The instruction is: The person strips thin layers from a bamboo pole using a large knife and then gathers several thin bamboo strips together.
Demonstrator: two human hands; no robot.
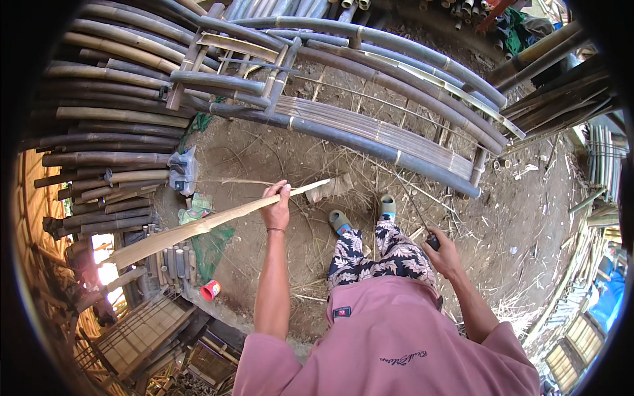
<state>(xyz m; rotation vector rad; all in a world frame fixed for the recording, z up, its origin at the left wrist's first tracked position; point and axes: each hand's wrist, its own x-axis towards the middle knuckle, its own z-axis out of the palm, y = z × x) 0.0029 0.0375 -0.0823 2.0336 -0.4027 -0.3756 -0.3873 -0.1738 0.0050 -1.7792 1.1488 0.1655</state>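
Note:
My left hand (275,210) is closed round a long, pale split bamboo strip (178,232). The strip is broad at its left end and tapers to a thin point right of the hand, above the ground. In my right hand (446,256), beside my right leg, is the dark handle of a long knife (415,206). Its narrow blade points away from me and slightly left. Blade and strip are apart. Both of my sandals (387,206) stand on the dirt floor between the two hands.
A long bamboo bench frame (376,148) lies across the far side. Stacked bamboo poles (119,112) fill the left. A red cup (211,290), a green net (214,254) and a plastic bag (182,170) lie at the left. Shavings litter the dirt floor (522,218).

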